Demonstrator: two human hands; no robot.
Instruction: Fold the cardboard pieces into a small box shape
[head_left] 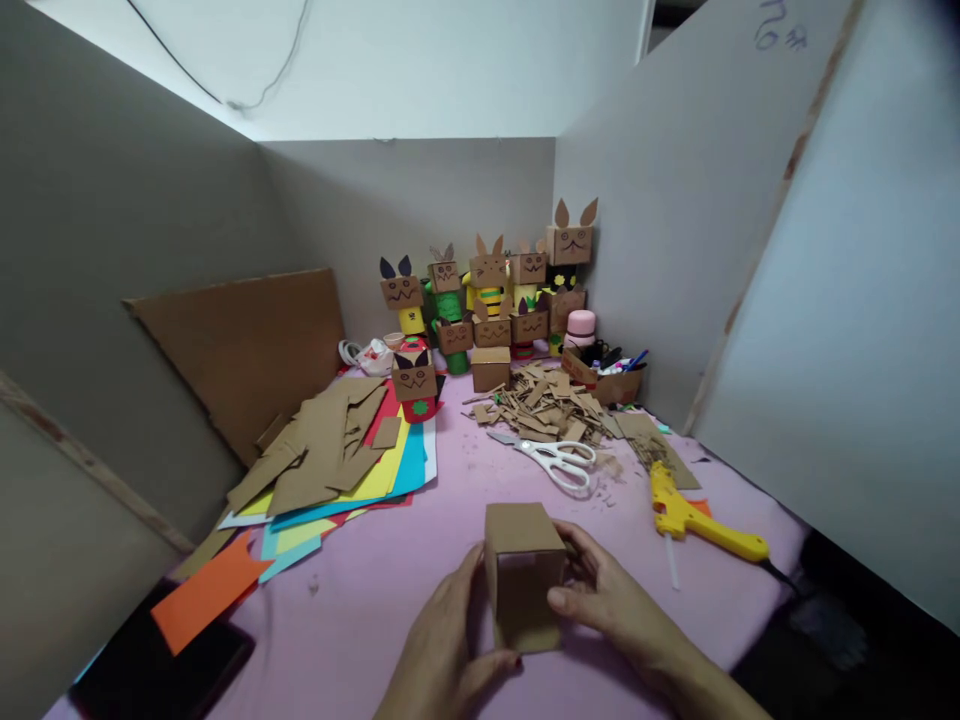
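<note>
A small brown cardboard box (523,530), its near side open, stands on the pink tabletop between my hands. My left hand (444,628) rests along the box's left side, fingers behind it and thumb near its bottom front corner. On the right side, my right hand (600,590) pinches the box wall between thumb and fingers. White scissors (555,458) lie beyond the box. A yellow glue gun (701,525) with a clear glue stick sits to the right on the table.
Cardboard sheets (315,450) and coloured papers (390,475) lie at left, an orange sheet (206,595) nearer. Behind are a heap of cardboard scraps (551,400), cardboard animal figures (491,270) and a box of pens (619,385). Grey partitions (405,190) surround the table.
</note>
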